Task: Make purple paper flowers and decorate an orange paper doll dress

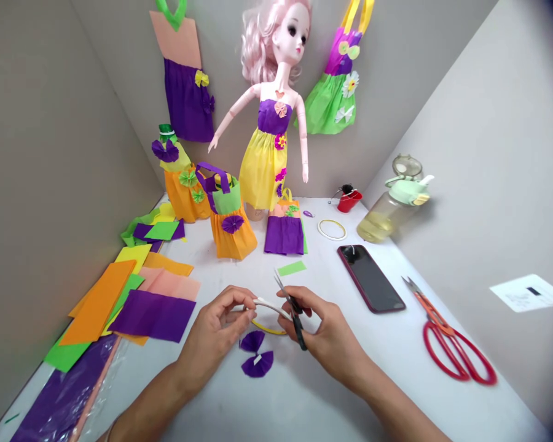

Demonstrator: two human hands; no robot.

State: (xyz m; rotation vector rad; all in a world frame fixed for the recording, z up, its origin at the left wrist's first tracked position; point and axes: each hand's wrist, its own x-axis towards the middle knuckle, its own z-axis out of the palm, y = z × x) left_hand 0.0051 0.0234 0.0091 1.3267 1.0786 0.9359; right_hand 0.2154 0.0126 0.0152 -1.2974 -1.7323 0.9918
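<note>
The surface (267, 411) carries nearly everything. At its back stands the doll (273, 116) in purple and yellow; two dresses hang behind, one peach and purple (187, 92), one mainly green (332, 98). A plastic packet (69, 393) at the near left holds purple sheets beneath its clear wrap, beside a spread of coloured paper (152, 313). Two orange-skirted bottles stand left of the doll, the rear one (187, 193) with a green cap, the front one (228, 242) with a purple handle; their contents are hidden.

At the right, the water bottle (381, 215) has its lid flipped open and pale yellowish liquid inside. The left hand (219, 319) pinches the tape roll (270, 306) at its left; the right hand (320, 325) grasps small scissors (297, 325) at the roll's right. Red scissors (442, 344) lie beside the dark-screened phone (371, 279). A white card (511, 294) on the right wall bears a black block and print too small to read. The tape roll is between the hands, just beyond the purple bow (263, 365). A spare roll (332, 238) lies near the red cup (349, 201), which holds something black.
</note>
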